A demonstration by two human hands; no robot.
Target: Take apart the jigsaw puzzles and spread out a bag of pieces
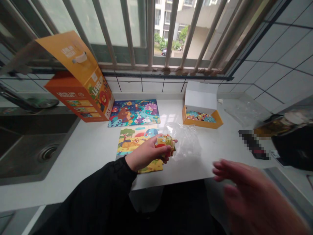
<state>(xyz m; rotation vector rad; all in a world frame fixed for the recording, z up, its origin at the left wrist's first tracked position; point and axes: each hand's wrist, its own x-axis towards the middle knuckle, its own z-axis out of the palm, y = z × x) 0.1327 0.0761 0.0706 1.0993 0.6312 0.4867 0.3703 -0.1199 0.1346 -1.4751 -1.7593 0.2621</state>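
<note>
"What's in my left hand (143, 155)?"

"From my seat at this end, I see a bundle of puzzle pieces (165, 141), grasped with the thumb across the near side and fingers curled beneath. It sits over the right part of the yellow animal picture (126, 143), left of the clear plastic bag (189, 140)."

"And my right hand (254, 195)?"

"Near right, blurred, its fingers released and extended; I see nothing in it."

"How would the bundle handle?"

"Light, I'd judge, and each piece fairly stiff, like thick card. The stack as a whole is the weak point: printed faces could slide over one another and fan out."

"So where should I take hold?"

"By opposite outer edges, around the whole stack, with even, gentle pressure. Pinch only the top and the lower ones may drop. Squeeze hard and I'd worry about bending the knobs."

"What about the loose pieces (201, 117) at far right?"

"They lie inside the small yellow box (202, 125), lid up. I'd lift those a few at a time, by their rims. The bag looks thin, soft and slippery; I'd pinch a fold."
</note>
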